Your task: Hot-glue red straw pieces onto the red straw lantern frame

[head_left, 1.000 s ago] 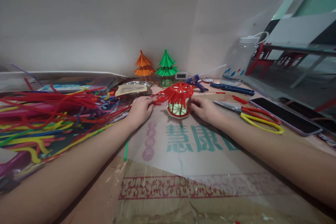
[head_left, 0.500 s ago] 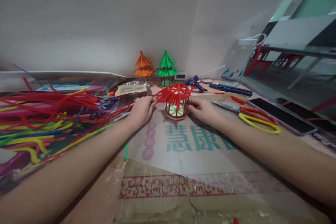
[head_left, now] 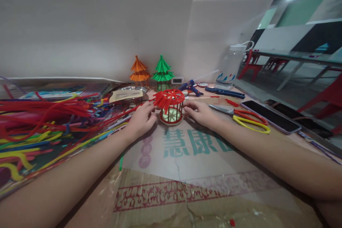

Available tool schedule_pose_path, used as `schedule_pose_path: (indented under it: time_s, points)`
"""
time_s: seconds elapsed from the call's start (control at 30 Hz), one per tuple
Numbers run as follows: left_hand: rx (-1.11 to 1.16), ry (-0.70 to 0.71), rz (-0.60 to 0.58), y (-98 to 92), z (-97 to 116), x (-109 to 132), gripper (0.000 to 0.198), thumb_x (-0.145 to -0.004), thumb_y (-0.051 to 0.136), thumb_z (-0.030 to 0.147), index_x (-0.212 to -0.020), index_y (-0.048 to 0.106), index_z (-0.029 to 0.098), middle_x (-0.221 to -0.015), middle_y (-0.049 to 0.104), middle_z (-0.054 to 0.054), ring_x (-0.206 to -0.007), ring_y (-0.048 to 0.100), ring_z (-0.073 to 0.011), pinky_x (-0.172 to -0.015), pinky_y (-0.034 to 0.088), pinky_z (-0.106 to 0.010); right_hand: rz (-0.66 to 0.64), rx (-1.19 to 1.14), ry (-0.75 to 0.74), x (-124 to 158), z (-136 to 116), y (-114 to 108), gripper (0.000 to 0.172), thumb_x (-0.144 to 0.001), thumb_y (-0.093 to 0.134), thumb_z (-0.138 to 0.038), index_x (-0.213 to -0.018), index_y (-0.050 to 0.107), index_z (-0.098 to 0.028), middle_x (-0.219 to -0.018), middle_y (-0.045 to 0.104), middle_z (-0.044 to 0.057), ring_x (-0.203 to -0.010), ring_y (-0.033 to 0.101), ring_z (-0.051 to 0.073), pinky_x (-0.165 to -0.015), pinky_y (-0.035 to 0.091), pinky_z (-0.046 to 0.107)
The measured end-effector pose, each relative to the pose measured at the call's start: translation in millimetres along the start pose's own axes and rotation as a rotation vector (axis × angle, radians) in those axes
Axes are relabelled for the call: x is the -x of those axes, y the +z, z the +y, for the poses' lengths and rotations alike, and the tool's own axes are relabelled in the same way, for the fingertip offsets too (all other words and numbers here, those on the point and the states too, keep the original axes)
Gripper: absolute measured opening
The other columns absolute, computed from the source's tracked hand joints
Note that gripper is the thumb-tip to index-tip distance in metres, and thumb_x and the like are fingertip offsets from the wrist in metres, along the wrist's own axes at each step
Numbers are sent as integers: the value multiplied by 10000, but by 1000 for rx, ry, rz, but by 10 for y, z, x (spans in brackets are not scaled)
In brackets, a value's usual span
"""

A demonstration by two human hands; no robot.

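1. Landmark: the green pavilion (head_left: 162,72), standing upright at the back of the bench (head_left: 105,192).
2. The red-roofed model (head_left: 169,104) stands in front of the green pavilion, on the person's side of it and slightly to its right, on a lettered sheet (head_left: 157,167).
3. Its long axis runs vertically, from the rounded base up through the brown posts to the spoked roof ring, which faces upward. Red roof strips slope down and outward on its left and near side; the ring's right part is bare.
4. Left hand (head_left: 143,118): in front of the green pavilion and left of it, just beside the model. The thumb stands apart from the curved fingers; I cannot tell whether they touch the roof strips.
5. Right hand (head_left: 199,114): in front of the green pavilion and right of it. Fingers and thumb are bent toward the model's posts; whether they pinch one I cannot tell.
6. Left of the green pavilion: the orange pavilion (head_left: 139,73). Right of it: the blue glue gun (head_left: 191,87).
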State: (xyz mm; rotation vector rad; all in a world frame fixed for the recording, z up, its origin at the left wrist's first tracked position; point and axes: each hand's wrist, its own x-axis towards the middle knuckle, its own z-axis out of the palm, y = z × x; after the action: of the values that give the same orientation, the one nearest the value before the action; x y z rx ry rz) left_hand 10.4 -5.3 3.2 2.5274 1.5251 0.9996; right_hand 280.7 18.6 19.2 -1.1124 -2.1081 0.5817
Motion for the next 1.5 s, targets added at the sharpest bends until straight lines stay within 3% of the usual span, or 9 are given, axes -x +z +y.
schedule_pose_path:
  time_s: [0.3, 0.53, 0.8, 0.93, 1.0, 1.1, 1.2, 1.33, 1.5]
  points:
    - [-51, -38, 10, 67, -27, 0, 410, -876, 664, 520, -1113, 625, 187, -1070, 628, -102, -1004, 620, -296, -884, 505, -410, -78, 45, -67, 58, -124, 33, 204, -926, 521, -232, -846, 705, -198, -826, 740, 28, -781, 645, 193, -742, 471, 292]
    - [119, 138, -36, 68, -40, -29, 541, -880, 670, 544, -1314, 607, 226, -1359, 626, -121, -1293, 568, -340, -1109, 449, -469, -84, 0, -95, 52, -67, 68, 196, -947, 508, -241, -898, 695, -207, -898, 747, 43, -841, 664, 206, -796, 492, 311]
    - [153, 78, -53, 80, -88, -44, 297, -945, 568, 467, -936, 686, 195, -1126, 697, -121, -1084, 653, -300, -1016, 511, -459, -91, 45, -120, 47, -70, 30, 212, -952, 503, -272, -869, 683, -198, -852, 735, 43, -796, 645, 199, -749, 466, 301]
    - [143, 74, -45, 82, -69, -38, 252, -946, 560, 425, -981, 676, 204, -1055, 697, -103, -1011, 651, -281, -941, 534, -426, -92, 90, -143, 58, -73, 33, 214, -958, 499, -304, -855, 664, -215, -819, 714, 33, -762, 622, 193, -715, 447, 297]
    - [155, 89, -31, 74, -51, -33, 276, -948, 562, 447, -1028, 669, 205, -1068, 687, -102, -1011, 646, -277, -932, 534, -411, -8, 64, -150, 59, -74, 37, 175, -952, 503, -299, -919, 652, -213, -859, 713, 40, -777, 619, 193, -722, 454, 301]
    - [104, 76, -25, 55, -27, -21, 333, -927, 597, 512, -1037, 661, 203, -1060, 669, -101, -997, 644, -277, -927, 532, -403, 260, -26, -162, 78, -111, 3, 148, -970, 496, -315, -940, 593, -208, -825, 658, 33, -733, 585, 176, -680, 454, 292]
    - [15, 92, -20, 39, -8, -5, 397, -912, 626, 513, -1137, 645, 187, -1136, 665, -120, -1078, 632, -307, -961, 510, -439, 405, -24, -319, 154, -213, -66, 107, -976, 510, -282, -1008, 581, -209, -803, 611, 16, -717, 567, 165, -661, 451, 288]
    - [-41, 136, -6, 33, 0, 17, 407, -921, 632, 480, -1207, 626, 191, -1220, 677, -124, -1129, 621, -322, -980, 486, -461, 208, 101, -558, 297, -353, -85, 473, -911, 488, -110, -1370, 514, -220, -727, 574, -30, -611, 505, 146, -605, 409, 285]
    - [-82, 147, 16, 33, -4, 38, 436, -929, 635, 466, -1243, 606, 165, -1199, 690, -139, -1098, 628, -326, -948, 489, -455, 116, 152, -526, 346, -366, 9, 617, -888, 484, -97, -1491, 430, -219, -646, 528, -66, -543, 433, 136, -577, 358, 286]
